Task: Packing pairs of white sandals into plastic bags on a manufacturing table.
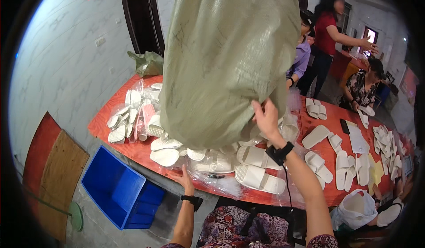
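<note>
A large green woven sack (221,66) stands up over the red table (110,110), hiding much of its middle. At its lower right side my right hand (266,118) has its fingers closed on a fold of the sack. My left hand (187,182) is open, thumb and fingers apart, by the table's front edge beside a white slipper (164,157). More white slippers (260,179) lie below the sack, some in clear plastic bags (221,184). The sack's far side and what lies behind it are hidden.
A blue plastic bin (110,188) is on the floor at left, near a wooden board (62,177). Bagged slippers (124,119) pile up at the table's left. Several people (327,31) are around the right side, where loose slippers (315,136) and a white bag (356,210) are.
</note>
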Demonstrator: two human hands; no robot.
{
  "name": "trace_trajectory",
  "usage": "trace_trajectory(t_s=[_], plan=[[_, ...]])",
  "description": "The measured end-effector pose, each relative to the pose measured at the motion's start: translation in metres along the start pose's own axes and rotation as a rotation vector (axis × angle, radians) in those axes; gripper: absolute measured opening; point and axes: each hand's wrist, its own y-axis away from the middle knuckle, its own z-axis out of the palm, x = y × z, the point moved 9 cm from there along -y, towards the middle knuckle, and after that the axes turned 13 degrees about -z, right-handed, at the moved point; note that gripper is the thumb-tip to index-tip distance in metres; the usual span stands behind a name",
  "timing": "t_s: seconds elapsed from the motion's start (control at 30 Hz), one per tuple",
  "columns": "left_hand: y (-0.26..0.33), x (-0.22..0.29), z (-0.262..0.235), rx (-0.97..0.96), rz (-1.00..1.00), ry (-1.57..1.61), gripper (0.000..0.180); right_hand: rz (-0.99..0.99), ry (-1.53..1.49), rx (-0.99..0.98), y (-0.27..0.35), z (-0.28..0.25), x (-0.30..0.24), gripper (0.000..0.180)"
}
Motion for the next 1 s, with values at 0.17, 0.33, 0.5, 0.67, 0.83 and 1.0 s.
trace_trajectory(t_s=[0.17, 0.33, 0.5, 0.67, 0.83, 1.0], plan=[[-0.015, 0.038, -0.010, 0.114, 0.127, -0.007, 0.107, 0.172, -0.272, 0.031, -0.054, 0.002, -0.012, 0.021], [-0.011, 0.072, 0.009, 0.133, 0.103, -0.250, 0.114, -0.019, -0.427, 0.174, -0.101, -0.010, -0.044, 0.015], [-0.007, 0.087, 0.016, 0.099, 0.105, -0.338, 0.117, -0.091, -0.437, 0.299, -0.129, -0.040, -0.033, 0.014], [-0.004, 0.098, 0.031, 0.109, 0.137, -0.561, 0.116, -0.098, -0.350, 0.382, -0.149, -0.077, -0.014, 0.016], [0.017, 0.126, 0.043, 0.231, 0.496, -0.793, 0.111, -0.265, -0.171, 0.332, -0.141, -0.076, -0.033, 0.021], [0.040, 0.133, 0.075, 0.060, 0.574, -0.772, 0.122, -0.029, -0.206, 0.357, -0.105, -0.071, 0.031, 0.020]])
